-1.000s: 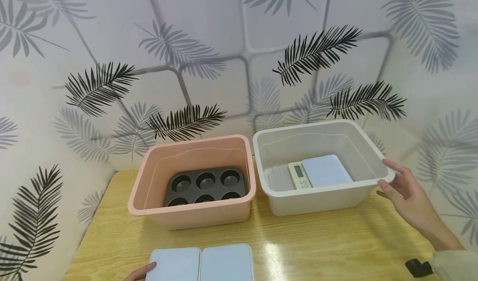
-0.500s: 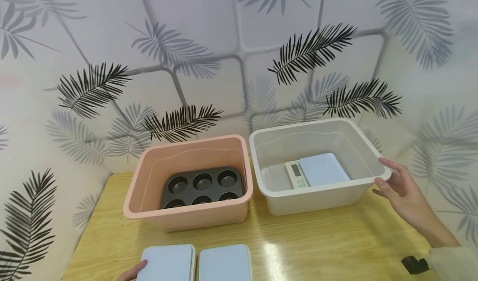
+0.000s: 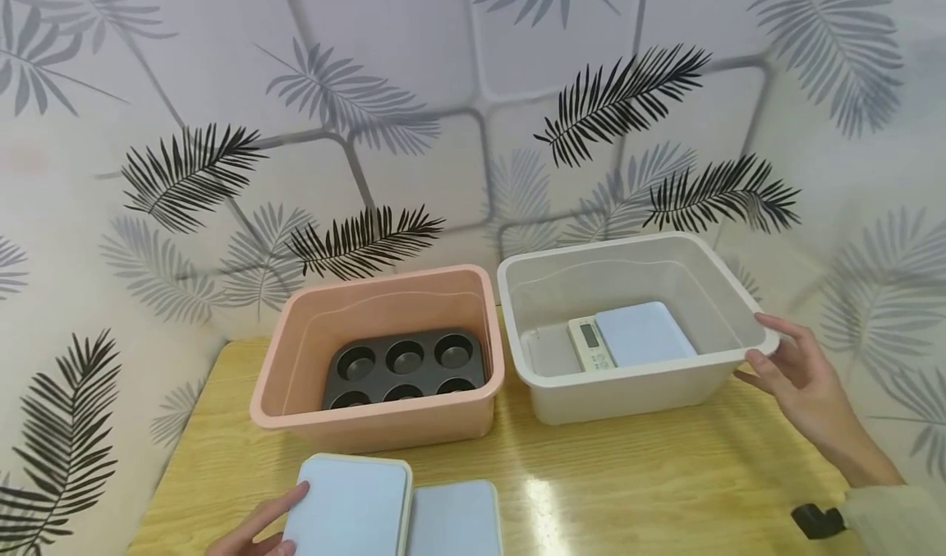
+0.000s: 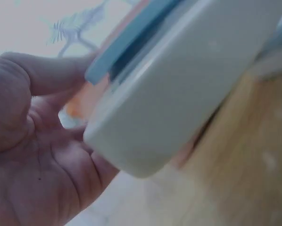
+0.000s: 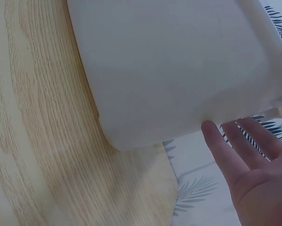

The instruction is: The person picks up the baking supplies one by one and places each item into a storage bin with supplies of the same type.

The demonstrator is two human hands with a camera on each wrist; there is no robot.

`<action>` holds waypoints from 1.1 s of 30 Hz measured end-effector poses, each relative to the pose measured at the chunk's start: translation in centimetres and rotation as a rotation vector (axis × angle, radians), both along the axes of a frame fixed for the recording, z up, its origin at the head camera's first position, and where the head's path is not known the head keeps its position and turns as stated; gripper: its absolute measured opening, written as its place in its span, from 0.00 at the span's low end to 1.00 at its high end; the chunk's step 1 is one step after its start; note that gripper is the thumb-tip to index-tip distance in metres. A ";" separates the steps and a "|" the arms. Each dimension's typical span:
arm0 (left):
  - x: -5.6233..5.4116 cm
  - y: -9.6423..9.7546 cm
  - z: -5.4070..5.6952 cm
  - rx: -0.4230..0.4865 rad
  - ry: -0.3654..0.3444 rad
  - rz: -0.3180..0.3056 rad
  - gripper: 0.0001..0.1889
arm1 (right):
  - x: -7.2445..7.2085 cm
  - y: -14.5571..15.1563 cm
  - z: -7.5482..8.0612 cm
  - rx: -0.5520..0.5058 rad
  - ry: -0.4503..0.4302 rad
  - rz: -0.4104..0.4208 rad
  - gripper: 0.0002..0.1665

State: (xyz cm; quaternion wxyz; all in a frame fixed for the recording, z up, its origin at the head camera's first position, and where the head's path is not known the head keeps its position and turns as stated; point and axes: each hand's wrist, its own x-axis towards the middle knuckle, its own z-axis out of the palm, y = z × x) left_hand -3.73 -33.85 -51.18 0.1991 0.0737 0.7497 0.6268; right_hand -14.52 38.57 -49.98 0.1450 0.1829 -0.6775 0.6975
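My left hand [image 3: 259,531] holds a kitchen scale [image 3: 351,503] with a pale blue top and cream body by its left side. In the left wrist view, thumb and fingers grip the edge of this scale [image 4: 160,99], which is tilted and raised off the table. It partly overlaps a second, similar scale [image 3: 454,523] at the bottom of the head view. My right hand [image 3: 809,392] pinches the right front corner of a light grey plastic tub [image 3: 628,398]. Inside that tub lies another kitchen scale [image 3: 643,334] with a small display.
Left of the grey tub stands a pink plastic tub [image 3: 399,431] containing a dark muffin tin [image 3: 380,367]. Both tubs rest on a wooden table [image 3: 628,482] against a leaf-patterned wall covering [image 3: 458,170]. A small black object [image 3: 816,521] sits at the right sleeve.
The held scale first slid left, away from its neighbour. It then rose and tilted, shifting up and back toward the right with my left hand. The right hand stayed on the grey tub.
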 end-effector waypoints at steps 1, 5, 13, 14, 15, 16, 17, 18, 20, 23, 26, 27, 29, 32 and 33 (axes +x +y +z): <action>0.0 0.8 0.4 -0.056 0.074 0.023 0.29 | 0.0 0.0 0.0 -0.007 0.001 -0.010 0.36; -0.4 3.4 2.1 -0.057 0.115 0.037 0.29 | 0.2 -0.3 0.0 -0.052 -0.004 -0.059 0.36; -2.3 6.6 4.3 0.102 0.056 -0.105 0.31 | 0.2 -0.5 0.2 -0.125 0.001 -0.113 0.35; -2.6 6.9 4.6 0.110 0.068 -0.132 0.30 | 0.1 -0.5 0.2 -0.127 0.004 -0.111 0.35; -2.9 7.3 4.8 0.115 0.087 -0.155 0.30 | 0.1 -0.5 0.1 -0.130 0.006 -0.109 0.35; -3.1 7.6 5.0 0.123 0.106 -0.180 0.30 | 0.0 -0.5 0.1 -0.132 0.008 -0.106 0.35; -3.3 7.9 5.2 0.128 0.131 -0.203 0.30 | 0.0 -0.5 0.1 -0.135 0.010 -0.104 0.34; -3.5 8.3 5.3 0.127 0.163 -0.224 0.30 | 0.0 -0.5 0.0 -0.137 0.011 -0.102 0.34; -3.7 8.9 5.8 0.114 0.180 -0.242 0.30 | 0.0 -0.5 0.0 -0.140 0.014 -0.103 0.34; -4.1 9.7 6.6 0.073 0.210 -0.251 0.30 | 0.0 -0.5 -0.1 -0.141 0.022 -0.107 0.33; -4.6 10.5 7.4 0.068 0.250 -0.272 0.30 | 0.2 -0.5 -0.1 -0.140 0.029 -0.104 0.32; -4.8 10.7 7.7 0.079 0.270 -0.283 0.30 | 0.2 -0.5 -0.1 -0.141 0.031 -0.102 0.31; -5.2 11.2 8.2 0.112 0.314 -0.313 0.30 | 0.2 -0.5 -0.1 -0.146 0.033 -0.099 0.30; -5.9 12.0 9.0 0.151 0.352 -0.350 0.30 | 0.2 -0.5 0.0 -0.150 0.035 -0.095 0.29; -6.2 12.2 9.2 0.160 0.363 -0.364 0.31 | 0.2 -0.5 0.0 -0.152 0.034 -0.095 0.29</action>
